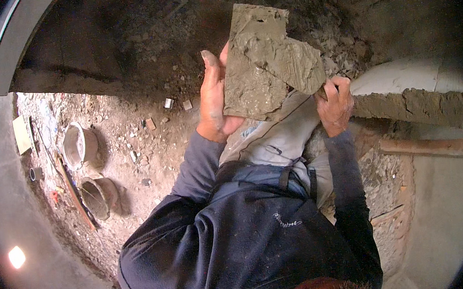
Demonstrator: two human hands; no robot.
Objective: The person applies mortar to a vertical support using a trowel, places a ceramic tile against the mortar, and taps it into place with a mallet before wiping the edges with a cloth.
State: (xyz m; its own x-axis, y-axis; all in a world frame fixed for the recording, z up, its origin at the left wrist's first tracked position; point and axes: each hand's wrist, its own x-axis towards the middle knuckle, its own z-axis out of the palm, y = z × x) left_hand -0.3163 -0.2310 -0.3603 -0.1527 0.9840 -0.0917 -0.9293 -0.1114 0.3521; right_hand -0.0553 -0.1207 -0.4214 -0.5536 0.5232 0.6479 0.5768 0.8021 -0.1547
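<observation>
My left hand (214, 99) supports a flat, straight-edged tile (251, 59) from its left side, thumb along the edge and the other fingers mostly hidden. Wet grey-brown mortar covers the face of the tile, and its upper right corner looks stepped. Closed at the right is my right hand (336, 104), gripping what looks like a trowel (303, 66). Mortar coats the trowel's blade, which overlaps the right part of the tile; its handle is hidden in my fingers. Both hands are in front of my body, above my light, dusty trousers (269, 135).
Two buckets (78, 145) stand on the rubble-strewn floor (129, 126) at left, beside a long wooden stick (73, 187). At right, a pale-topped ledge (409, 77) has a rough mortar edge (417, 105). A dark wall-like surface (82, 42) lies ahead.
</observation>
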